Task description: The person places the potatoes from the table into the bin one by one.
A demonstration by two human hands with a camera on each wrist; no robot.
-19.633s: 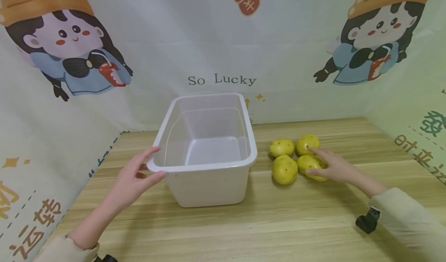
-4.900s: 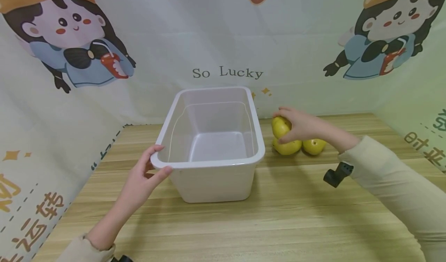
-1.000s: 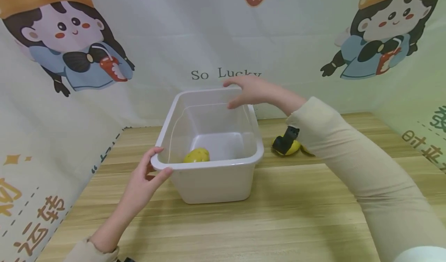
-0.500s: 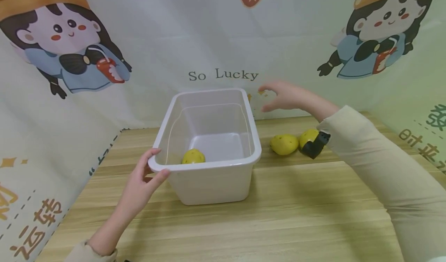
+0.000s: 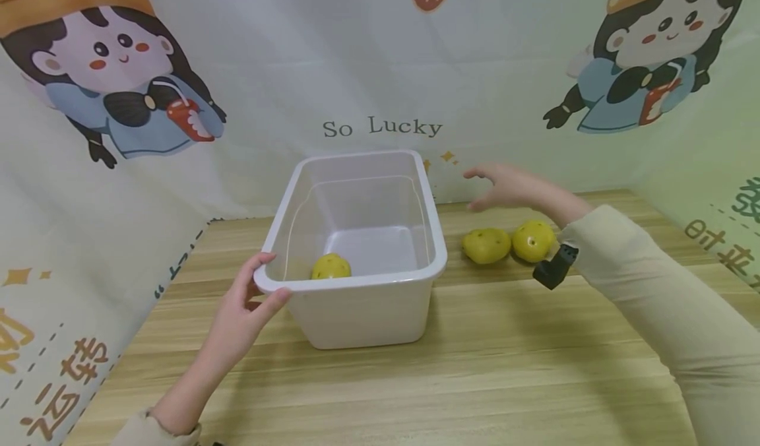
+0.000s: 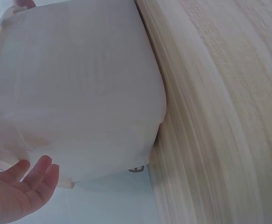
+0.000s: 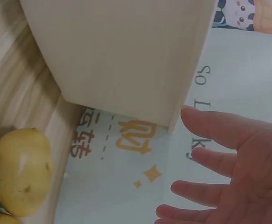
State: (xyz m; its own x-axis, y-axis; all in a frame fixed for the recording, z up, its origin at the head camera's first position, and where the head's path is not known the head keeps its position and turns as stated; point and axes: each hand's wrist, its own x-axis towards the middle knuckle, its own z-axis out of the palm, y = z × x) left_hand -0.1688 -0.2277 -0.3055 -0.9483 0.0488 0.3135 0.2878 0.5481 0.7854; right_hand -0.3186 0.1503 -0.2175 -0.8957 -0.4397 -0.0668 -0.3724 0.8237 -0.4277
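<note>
My left hand (image 5: 237,311) grips the near left corner of the white plastic bin (image 5: 362,314), thumb on the front rim and fingers along the side. Inside the bin, by its front wall, a yellow potato (image 5: 331,266) shows above the rim; the front wall hides part of the floor. My right hand (image 5: 510,187) hangs in the air right of the bin, holding nothing, with thumb and fingers spread apart. Just below it on the table lie two more potatoes, one nearer the bin (image 5: 487,245) and another (image 5: 533,241) beside the black wrist camera.
The bin stands on a wood-grain table (image 5: 368,393). A printed cloth (image 5: 273,90) hangs close behind and along both sides. The black wrist camera (image 5: 555,267) sticks out below the right sleeve, near the right potato.
Four potatoes lay on the table at first; two remain there. The right hand held one beside the bin, then came away from over the bin with nothing, moving right and lower. Left hand stays.
</note>
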